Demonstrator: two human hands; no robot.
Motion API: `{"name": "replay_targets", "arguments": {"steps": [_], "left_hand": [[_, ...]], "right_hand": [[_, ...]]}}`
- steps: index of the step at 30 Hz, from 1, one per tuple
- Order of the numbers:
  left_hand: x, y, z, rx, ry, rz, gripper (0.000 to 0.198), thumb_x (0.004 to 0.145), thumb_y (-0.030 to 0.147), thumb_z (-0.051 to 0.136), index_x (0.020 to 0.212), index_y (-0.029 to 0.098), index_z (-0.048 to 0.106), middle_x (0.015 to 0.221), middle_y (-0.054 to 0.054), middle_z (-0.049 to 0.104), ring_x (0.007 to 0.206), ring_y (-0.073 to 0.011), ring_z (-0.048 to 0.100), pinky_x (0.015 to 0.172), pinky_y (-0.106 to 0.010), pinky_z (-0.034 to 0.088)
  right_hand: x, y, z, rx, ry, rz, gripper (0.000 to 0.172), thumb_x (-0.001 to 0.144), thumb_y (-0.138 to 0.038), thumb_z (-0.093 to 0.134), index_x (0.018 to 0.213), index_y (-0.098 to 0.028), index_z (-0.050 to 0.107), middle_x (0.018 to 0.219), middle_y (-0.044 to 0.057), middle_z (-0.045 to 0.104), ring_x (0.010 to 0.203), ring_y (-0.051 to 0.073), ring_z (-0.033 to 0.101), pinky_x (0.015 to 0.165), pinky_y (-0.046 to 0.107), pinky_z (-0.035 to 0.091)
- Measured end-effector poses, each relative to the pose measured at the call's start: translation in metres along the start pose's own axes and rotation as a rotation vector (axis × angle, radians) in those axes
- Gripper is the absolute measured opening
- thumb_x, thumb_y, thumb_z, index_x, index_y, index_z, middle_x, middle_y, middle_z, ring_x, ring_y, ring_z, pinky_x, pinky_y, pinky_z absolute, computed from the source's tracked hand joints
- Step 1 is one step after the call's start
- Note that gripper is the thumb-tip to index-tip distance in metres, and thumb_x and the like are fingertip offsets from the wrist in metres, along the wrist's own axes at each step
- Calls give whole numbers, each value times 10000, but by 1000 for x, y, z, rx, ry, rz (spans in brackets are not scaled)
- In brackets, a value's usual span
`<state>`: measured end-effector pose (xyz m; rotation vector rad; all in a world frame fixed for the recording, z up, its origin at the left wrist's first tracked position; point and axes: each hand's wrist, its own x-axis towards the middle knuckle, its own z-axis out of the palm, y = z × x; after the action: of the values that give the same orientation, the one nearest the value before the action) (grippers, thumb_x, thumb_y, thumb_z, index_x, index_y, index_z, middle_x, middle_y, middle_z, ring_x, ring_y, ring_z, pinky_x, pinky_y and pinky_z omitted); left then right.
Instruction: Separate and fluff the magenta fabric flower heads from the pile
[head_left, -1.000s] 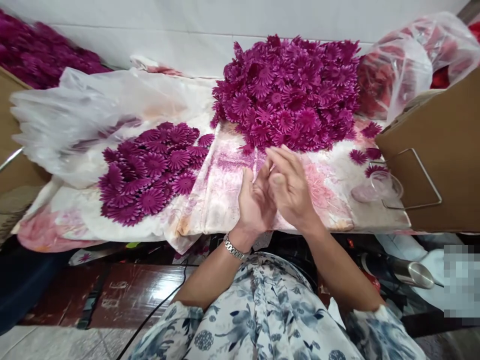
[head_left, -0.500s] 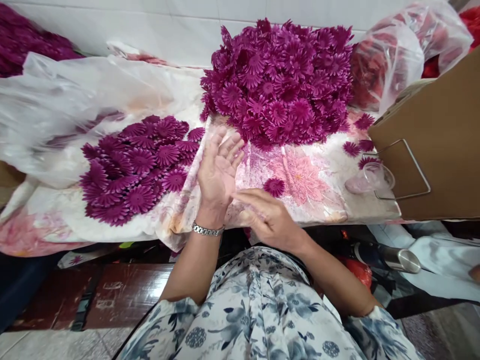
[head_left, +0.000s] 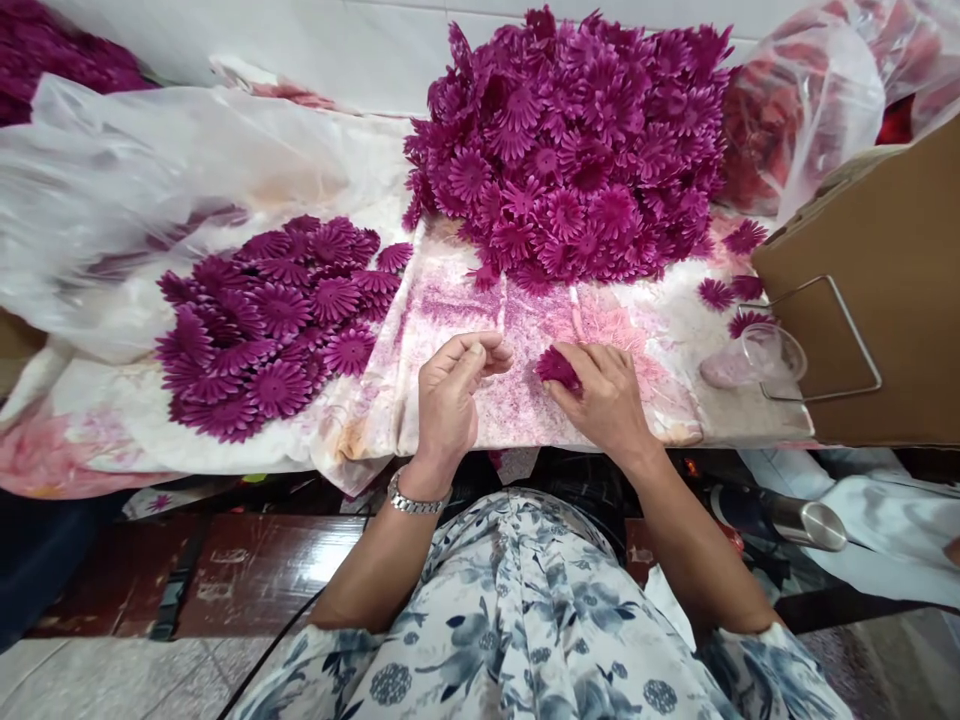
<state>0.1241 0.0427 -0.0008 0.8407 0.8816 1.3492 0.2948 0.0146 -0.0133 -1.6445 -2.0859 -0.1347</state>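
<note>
A single purple artificial flower head [head_left: 555, 367] lies at the fingers of my right hand [head_left: 604, 395]. That hand's fingers cover its far side and the thumb presses on its near edge, gripping it at the cloth. To the left, my left hand [head_left: 454, 395] hovers over the table's front part, fingers curled in and thumb against them, with nothing seen inside. Behind both hands rises a big heap of purple flowers [head_left: 570, 180]. A lower pile of flat purple petal layers [head_left: 277, 320] spreads out left of my left hand.
A floral cloth [head_left: 480, 410] covers the table. Clear plastic bags [head_left: 172, 170] lie at the left; a bag of red flowers [head_left: 780, 130] stands back right. A cardboard box [head_left: 885, 300], a small clear cup [head_left: 769, 355] and a bent wire frame [head_left: 862, 350] occupy the right.
My left hand has turned from an open upward palm to curled fingers. My right hand has left the left palm, moved right and taken hold of the single flower head.
</note>
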Motion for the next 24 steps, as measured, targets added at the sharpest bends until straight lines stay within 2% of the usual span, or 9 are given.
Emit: {"name": "replay_targets", "arguments": {"steps": [3,6,8,10,12,16,21,24], "left_hand": [[-3,-4,8,-54,-19,-112,199,738,263,656,916,175,671,852,-25,694,754,-127,641,758,-264,494],[-6,-9,22,-176,-128,-311,230,723,257,673,935,170,684,877,-37,707,802,-136,644,760,-248,488],[-8,-11,29,-233,-160,-378,191,707,244,681,876,157,703,861,-49,716,810,-155,648,754,-257,489],[-10,-14,33,-228,-132,-355,161,699,234,688,840,160,713,861,-50,723,831,-167,651,772,-265,488],[-11,-16,34,-180,-94,-288,171,704,236,693,862,175,717,877,-41,726,859,-164,648,811,-266,481],[-14,-21,32,-126,-99,-206,197,725,270,692,904,192,719,911,-39,726,894,-158,645,874,-269,459],[-17,-22,29,-129,-122,-248,196,724,270,701,901,193,730,866,-25,725,817,-114,637,810,-209,464],[-17,-22,29,-136,-122,-291,215,716,269,708,913,187,728,831,-16,720,752,-93,624,748,-185,468]], "right_hand": [[-2,0,-3,146,129,-29,456,835,-371,562,1234,-163,492,1014,101,648,922,229,579,829,383,428],[-3,-4,-8,253,166,-96,543,822,-367,588,1302,-181,416,1041,100,648,936,233,587,834,402,450],[-4,-8,-12,308,165,-132,529,811,-359,608,1283,-186,443,1076,106,640,969,239,581,856,415,451],[-5,-10,-15,394,157,-119,452,805,-352,621,1210,-178,522,1112,117,623,1020,240,566,891,414,448],[-5,-11,-17,478,173,-39,335,812,-327,619,1110,-176,596,1077,109,630,1012,224,567,890,395,455],[-6,-9,-14,525,233,90,101,835,-245,588,904,-206,651,827,40,640,812,173,581,753,343,480],[-8,-5,-3,563,213,128,65,839,-192,562,841,-198,627,793,27,640,766,160,578,717,333,473],[-8,-3,-1,524,218,100,64,842,-197,558,833,-187,620,776,33,635,752,163,570,709,336,468]]}}
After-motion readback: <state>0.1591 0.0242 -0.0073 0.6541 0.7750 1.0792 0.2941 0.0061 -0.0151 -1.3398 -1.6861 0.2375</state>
